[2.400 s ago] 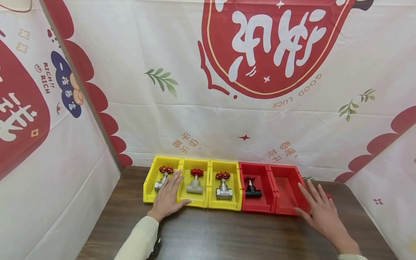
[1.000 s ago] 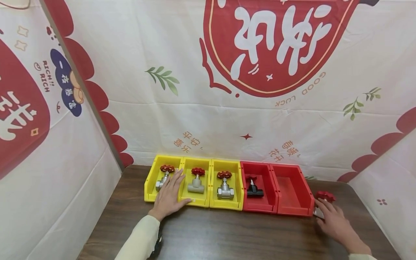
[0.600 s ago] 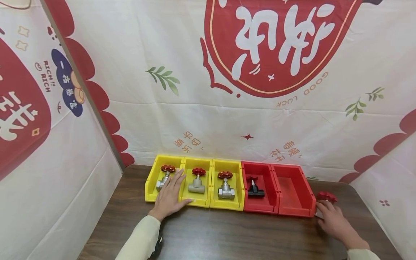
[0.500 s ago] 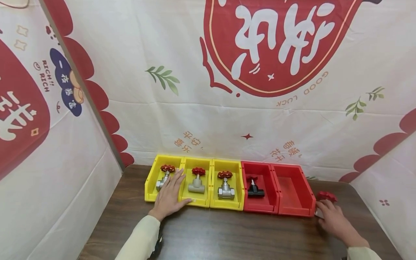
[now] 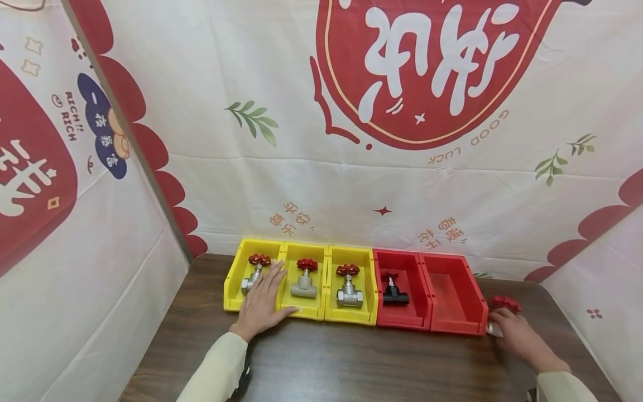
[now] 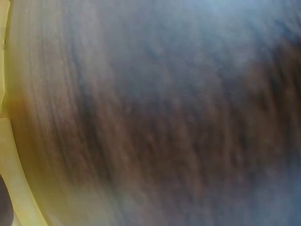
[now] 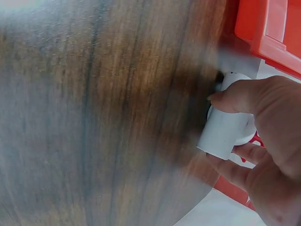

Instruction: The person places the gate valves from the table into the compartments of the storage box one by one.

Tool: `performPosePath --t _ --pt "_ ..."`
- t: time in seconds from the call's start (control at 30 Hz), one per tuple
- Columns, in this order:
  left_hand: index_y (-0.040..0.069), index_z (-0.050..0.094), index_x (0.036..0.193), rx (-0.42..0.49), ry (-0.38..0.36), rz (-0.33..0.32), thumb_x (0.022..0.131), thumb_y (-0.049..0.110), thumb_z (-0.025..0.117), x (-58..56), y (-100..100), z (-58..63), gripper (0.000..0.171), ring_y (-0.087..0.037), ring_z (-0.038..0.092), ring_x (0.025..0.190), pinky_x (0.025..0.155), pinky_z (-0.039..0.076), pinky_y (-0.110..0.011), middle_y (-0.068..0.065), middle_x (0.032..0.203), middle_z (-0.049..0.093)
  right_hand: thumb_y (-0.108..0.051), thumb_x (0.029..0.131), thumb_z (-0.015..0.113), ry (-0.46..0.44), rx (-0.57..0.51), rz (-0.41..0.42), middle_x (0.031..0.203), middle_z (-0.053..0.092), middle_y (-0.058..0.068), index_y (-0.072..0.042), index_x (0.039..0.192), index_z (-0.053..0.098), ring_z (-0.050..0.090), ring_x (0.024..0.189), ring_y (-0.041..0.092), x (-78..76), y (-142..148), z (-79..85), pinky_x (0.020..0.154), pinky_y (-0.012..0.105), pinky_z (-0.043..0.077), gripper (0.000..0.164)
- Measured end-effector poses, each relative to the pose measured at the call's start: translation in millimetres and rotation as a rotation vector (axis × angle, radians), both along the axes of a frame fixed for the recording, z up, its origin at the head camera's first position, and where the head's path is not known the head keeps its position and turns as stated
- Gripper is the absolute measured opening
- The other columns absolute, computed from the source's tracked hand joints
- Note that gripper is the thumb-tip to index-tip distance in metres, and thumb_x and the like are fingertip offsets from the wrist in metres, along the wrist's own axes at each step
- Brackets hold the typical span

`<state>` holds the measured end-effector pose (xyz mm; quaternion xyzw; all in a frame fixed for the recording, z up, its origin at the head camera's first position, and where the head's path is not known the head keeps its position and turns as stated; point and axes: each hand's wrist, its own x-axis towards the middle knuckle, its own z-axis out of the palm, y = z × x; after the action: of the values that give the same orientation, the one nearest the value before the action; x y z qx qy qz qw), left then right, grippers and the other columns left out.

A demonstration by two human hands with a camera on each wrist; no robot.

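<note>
My right hand (image 5: pixel 517 338) grips a white valve beside the right end of the bin row. In the right wrist view, thumb and fingers pinch the white tubular body (image 7: pixel 221 132). Its red handwheel (image 5: pixel 504 304) shows beyond the fingers in the head view. My left hand (image 5: pixel 262 304) rests with extended fingers across the wall between the two leftmost yellow bins. It partly covers a silver valve with a red handwheel (image 5: pixel 259 259). A grey valve (image 5: pixel 303 287) lies in the second yellow bin, and a silver valve (image 5: pixel 349 295) in the third.
A black valve (image 5: pixel 394 295) lies in the left red bin (image 5: pixel 402 321). The right red bin (image 5: pixel 459 325) holds nothing visible. All the bins stand in a row on a brown wooden table (image 5: pixel 377 363), before a printed white cloth (image 5: pixel 301 184).
My right hand has moved from the right red bin's edge, rightward and toward me, and taken hold of the white valve. The valve stays beside the bin; my left hand has hardly moved.
</note>
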<state>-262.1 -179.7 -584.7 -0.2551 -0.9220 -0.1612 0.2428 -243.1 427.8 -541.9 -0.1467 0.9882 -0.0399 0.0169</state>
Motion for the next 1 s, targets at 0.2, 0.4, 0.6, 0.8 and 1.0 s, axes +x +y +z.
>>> performPosePath --t 0.2,0.4,0.6,0.8,1.0 --pt "0.01 0.026 0.15 -0.002 0.007 -0.006 0.082 0.069 0.054 -0.6 -0.2 -0.1 0.094 -0.028 0.022 0.142 0.11 0.025 -0.05 -0.012 0.154 0.027 -0.001 0.065 0.081 -0.058 -0.015 -0.017 0.098 0.06 0.021 0.001 0.094 0.067 0.058 0.088 0.043 -3.6 2.7 4.0 0.078 0.064 0.045 0.032" --pt "0.01 0.025 0.151 -0.008 0.002 -0.003 0.083 0.07 0.052 -0.5 -0.2 0.1 0.094 -0.028 0.021 0.142 0.11 0.026 -0.051 -0.012 0.154 0.027 -0.003 0.066 0.082 -0.076 -0.045 -0.003 0.094 0.061 0.017 0.0 0.093 0.067 0.061 0.083 0.035 -3.2 1.8 9.1 0.075 0.059 0.05 0.031" --pt "0.006 0.031 0.147 0.003 -0.006 -0.007 0.082 0.069 0.055 -0.4 0.2 1.0 0.094 -0.025 0.02 0.142 0.11 0.025 -0.05 -0.01 0.155 0.025 -0.005 0.068 0.081 -0.076 -0.044 -0.009 0.095 0.062 0.016 -0.001 0.094 0.068 0.061 0.084 0.035 -0.9 3.2 8.8 0.074 0.058 0.05 0.03" --pt "0.007 0.03 0.149 0.01 -0.014 -0.014 0.082 0.068 0.056 -0.3 0.0 0.1 0.093 -0.022 0.018 0.143 0.11 0.025 -0.051 -0.01 0.156 0.023 -0.007 0.066 0.082 -0.064 -0.038 0.01 0.096 0.062 0.016 -0.001 0.094 0.069 0.061 0.086 0.037 -0.2 3.7 9.6 0.074 0.058 0.05 0.031" --pt "0.006 0.031 0.148 -0.001 0.001 -0.013 0.082 0.068 0.056 -0.8 0.0 -1.4 0.094 -0.024 0.019 0.143 0.11 0.026 -0.051 -0.009 0.156 0.023 -0.008 0.066 0.083 -0.065 -0.014 -0.023 0.097 0.062 0.018 0.001 0.095 0.069 0.061 0.086 0.037 2.7 1.4 9.3 0.073 0.059 0.051 0.033"
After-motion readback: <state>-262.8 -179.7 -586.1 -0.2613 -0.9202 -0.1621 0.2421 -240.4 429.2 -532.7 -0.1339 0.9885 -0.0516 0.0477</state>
